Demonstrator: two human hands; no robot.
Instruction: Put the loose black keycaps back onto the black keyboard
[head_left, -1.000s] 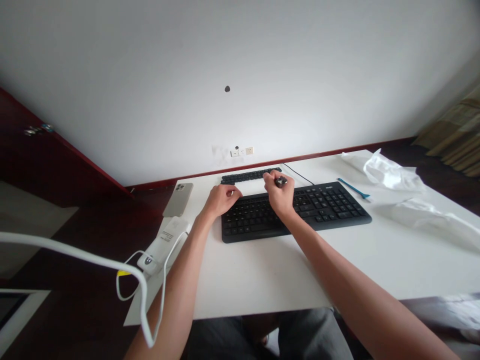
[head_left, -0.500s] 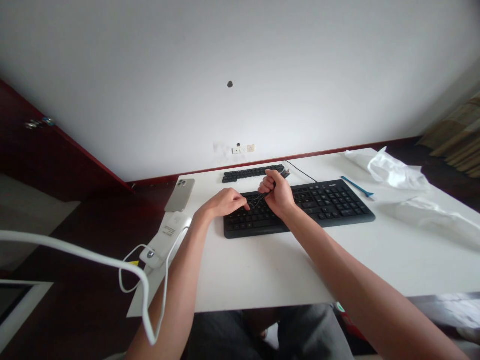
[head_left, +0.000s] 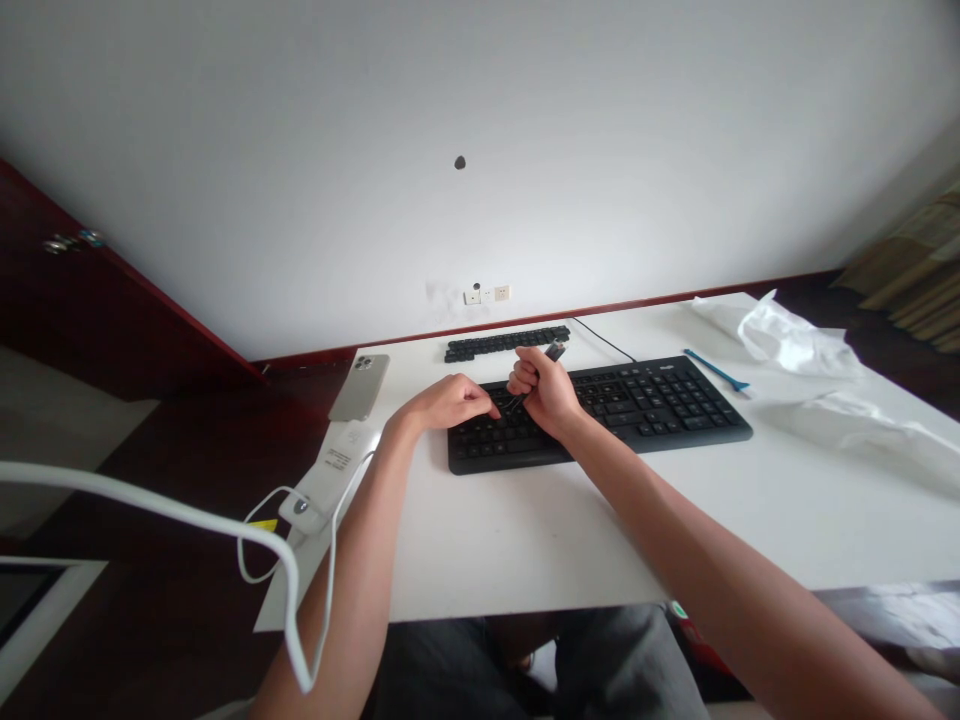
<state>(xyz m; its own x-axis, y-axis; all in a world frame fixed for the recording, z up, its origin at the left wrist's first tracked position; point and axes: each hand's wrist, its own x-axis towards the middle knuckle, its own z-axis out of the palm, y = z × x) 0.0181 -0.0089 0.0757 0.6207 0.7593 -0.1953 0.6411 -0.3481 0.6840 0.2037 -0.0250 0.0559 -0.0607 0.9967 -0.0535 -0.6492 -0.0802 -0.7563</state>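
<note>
A black keyboard [head_left: 645, 405] lies across the white table [head_left: 570, 530]. My right hand [head_left: 546, 388] is closed round a thin black tool [head_left: 553, 351], a keycap puller by its look, whose wire end points down at the keys on the keyboard's left part. My left hand [head_left: 450, 402] rests on the keyboard's left end with its fingers drawn together against the keys; whether it holds anything I cannot make out. A row of loose black keycaps [head_left: 504, 343] lies on the table behind the keyboard.
A phone [head_left: 361, 386] lies face down at the table's far left corner. A white power bank [head_left: 330, 477] with a white cable [head_left: 247, 540] sits on the left edge. A blue tool [head_left: 714, 371] and crumpled clear plastic [head_left: 795, 345] lie at the right.
My right hand came back from the loose keycap row to the keyboard's left part and tipped the tool's end down onto the keys. My left hand slid onto the keys beside it.
</note>
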